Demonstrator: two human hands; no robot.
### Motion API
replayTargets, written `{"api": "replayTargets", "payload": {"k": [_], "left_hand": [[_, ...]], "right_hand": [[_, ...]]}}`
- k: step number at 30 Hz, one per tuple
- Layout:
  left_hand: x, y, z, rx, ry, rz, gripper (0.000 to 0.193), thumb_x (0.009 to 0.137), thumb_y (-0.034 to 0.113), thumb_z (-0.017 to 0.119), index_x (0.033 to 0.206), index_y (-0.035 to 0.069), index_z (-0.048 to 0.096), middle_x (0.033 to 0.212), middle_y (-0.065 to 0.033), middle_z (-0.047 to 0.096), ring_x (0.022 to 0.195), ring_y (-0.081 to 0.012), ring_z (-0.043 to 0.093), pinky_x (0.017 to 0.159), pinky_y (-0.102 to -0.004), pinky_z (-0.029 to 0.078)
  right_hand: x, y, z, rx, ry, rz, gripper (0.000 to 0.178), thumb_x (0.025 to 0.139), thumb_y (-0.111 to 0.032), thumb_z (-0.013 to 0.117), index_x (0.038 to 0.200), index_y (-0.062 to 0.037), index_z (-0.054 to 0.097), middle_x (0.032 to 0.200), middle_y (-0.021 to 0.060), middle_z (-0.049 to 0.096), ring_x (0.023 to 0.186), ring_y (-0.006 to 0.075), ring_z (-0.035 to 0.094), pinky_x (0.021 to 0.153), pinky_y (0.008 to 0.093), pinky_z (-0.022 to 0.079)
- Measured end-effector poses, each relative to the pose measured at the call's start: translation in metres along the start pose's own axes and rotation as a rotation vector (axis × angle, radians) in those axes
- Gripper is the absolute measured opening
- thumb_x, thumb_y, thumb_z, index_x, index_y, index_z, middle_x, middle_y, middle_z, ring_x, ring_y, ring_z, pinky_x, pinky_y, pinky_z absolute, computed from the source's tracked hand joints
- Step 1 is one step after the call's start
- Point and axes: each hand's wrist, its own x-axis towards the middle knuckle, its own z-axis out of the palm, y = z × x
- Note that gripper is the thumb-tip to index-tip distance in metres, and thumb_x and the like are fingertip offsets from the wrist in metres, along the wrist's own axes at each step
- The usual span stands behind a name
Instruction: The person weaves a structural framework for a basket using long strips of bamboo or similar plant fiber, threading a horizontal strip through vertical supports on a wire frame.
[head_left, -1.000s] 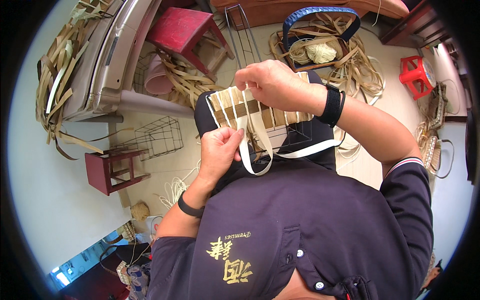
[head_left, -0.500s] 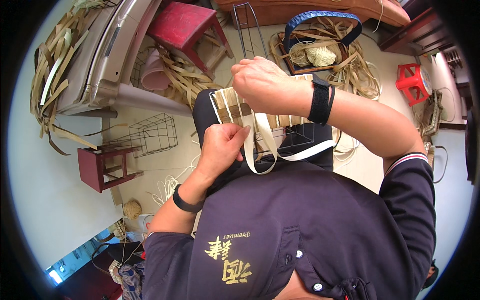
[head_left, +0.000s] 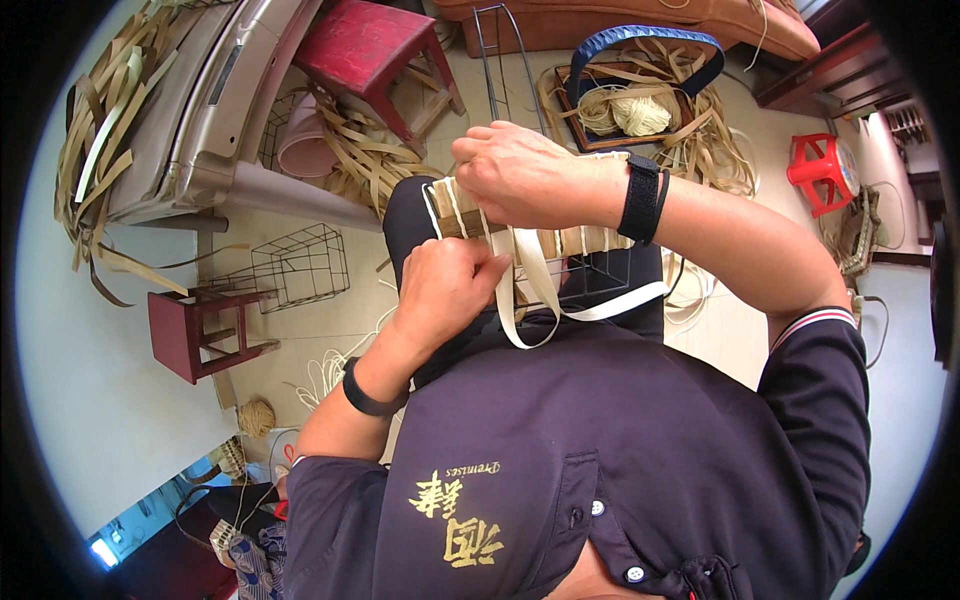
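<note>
So the biggest thing here is a dark shirt (head_left: 640, 440) with gold lettering (head_left: 465, 525) on the chest, large characters plus one small line. Below the hands' level, well, on the lap, there's a half-woven wire frame (head_left: 580, 241), tan weave, right under both hands. Right hand (head_left: 525, 175) is curled over its top, fingers hidden, can't tell what they grip. Left hand (head_left: 445, 285) is bent at the near edge, just apart from the right, thumb by a cream strip (head_left: 535, 262); can't tell if it's pinched.
</note>
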Motion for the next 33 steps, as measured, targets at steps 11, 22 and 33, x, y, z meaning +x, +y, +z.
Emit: {"api": "replayTargets", "payload": {"k": [11,22,33], "left_hand": [[0.005,0.005,0.001,0.13,0.017,0.004,0.039,0.095,0.027,0.065,0.067,0.0,0.069,0.057,-0.0163,0.064,0.053,-0.0338,0.065,0.057,-0.0445,0.052],[0.003,0.007,-0.001,0.111,-0.03,-0.076,0.033,0.091,0.029,0.067,0.073,0.001,0.072,0.069,-0.0236,0.066,0.07,-0.0435,0.068,0.068,-0.0523,0.055],[0.053,-0.032,-0.033,-0.225,0.329,0.263,0.026,0.078,0.012,0.081,0.1,0.003,0.07,0.089,-0.0092,0.069,0.071,-0.0221,0.064,0.067,-0.0338,0.051]], "right_hand": [[-0.013,0.001,-0.013,0.105,-0.034,0.083,0.005,0.072,-0.008,0.071,0.076,-0.0065,0.073,0.087,0.0091,0.062,0.094,0.0302,0.063,0.082,0.0426,0.052],[0.001,-0.008,-0.002,-0.048,-0.027,0.115,0.007,0.07,-0.006,0.068,0.074,-0.0013,0.07,0.09,0.0126,0.064,0.095,0.0286,0.063,0.084,0.0419,0.048],[-0.003,0.007,-0.003,0.139,0.098,-0.003,0.008,0.08,-0.01,0.067,0.076,-0.0045,0.063,0.086,0.0091,0.059,0.089,0.0286,0.06,0.081,0.0416,0.049]]}}
